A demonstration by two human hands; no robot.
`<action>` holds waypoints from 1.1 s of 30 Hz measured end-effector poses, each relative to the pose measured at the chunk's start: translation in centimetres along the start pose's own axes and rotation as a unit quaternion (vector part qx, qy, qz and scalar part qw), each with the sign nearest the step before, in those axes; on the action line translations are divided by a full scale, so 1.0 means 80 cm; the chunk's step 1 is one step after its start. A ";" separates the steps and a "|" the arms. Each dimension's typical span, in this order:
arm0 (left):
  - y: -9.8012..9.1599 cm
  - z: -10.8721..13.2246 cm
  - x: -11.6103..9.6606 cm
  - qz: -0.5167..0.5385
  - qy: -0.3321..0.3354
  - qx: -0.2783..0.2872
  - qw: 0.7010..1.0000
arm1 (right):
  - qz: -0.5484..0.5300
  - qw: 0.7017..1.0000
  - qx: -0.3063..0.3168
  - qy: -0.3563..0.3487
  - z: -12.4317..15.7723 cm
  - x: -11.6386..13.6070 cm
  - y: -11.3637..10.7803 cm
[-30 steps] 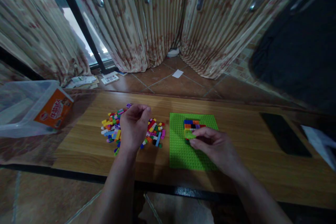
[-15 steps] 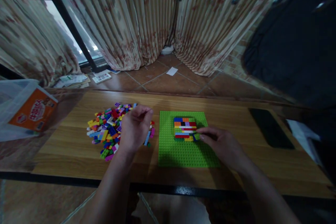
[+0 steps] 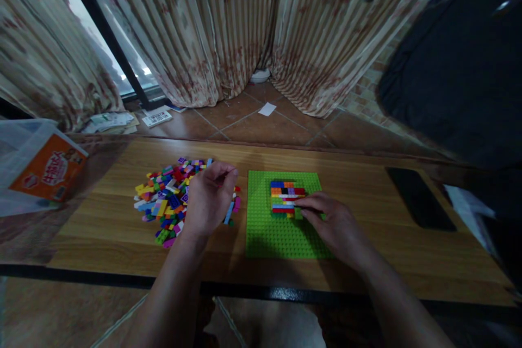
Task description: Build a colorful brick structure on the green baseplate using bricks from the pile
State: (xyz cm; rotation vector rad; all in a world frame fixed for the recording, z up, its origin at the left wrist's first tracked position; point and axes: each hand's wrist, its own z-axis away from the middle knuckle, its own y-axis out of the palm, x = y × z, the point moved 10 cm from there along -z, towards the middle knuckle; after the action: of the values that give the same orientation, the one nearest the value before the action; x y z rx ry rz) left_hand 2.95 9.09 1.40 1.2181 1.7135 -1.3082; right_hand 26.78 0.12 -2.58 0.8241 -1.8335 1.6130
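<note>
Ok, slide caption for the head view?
Right hand at a multicoloured plastic brick block on a flat studded green baseplate, left hand near loose multicoloured bricks.

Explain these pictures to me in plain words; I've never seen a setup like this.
There is no machine here, just a person's two bare hands. Every picture comes from one camera worn on the person's head, looking forward and down.

On the wooden table lies a pile of loose, many-coloured bricks. To its right is a green plate with a block of bricks built on it. Further right lies a flat black slab.

The left hand hovers by the pile, fingers curled; whether it holds anything is hidden. The right hand has its fingertips at the block's right edge, but I can't tell whether they grip a brick.
</note>
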 end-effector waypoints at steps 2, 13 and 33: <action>0.000 0.000 -0.001 -0.001 -0.001 0.001 1.000 | 0.014 1.000 -0.023 0.001 -0.001 0.002 -0.004; 0.001 -0.001 0.000 -0.018 0.003 0.006 1.000 | 0.002 1.000 0.014 0.006 0.003 -0.007 -0.007; -0.001 0.001 0.000 -0.051 -0.009 0.009 0.999 | 0.001 0.995 -0.059 0.081 -0.005 -0.039 -0.024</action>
State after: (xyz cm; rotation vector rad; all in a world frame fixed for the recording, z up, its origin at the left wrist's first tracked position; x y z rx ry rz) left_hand 2.88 9.04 1.45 1.1377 1.7761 -1.3926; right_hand 30.26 0.62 -3.64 0.6218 -1.7940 1.5104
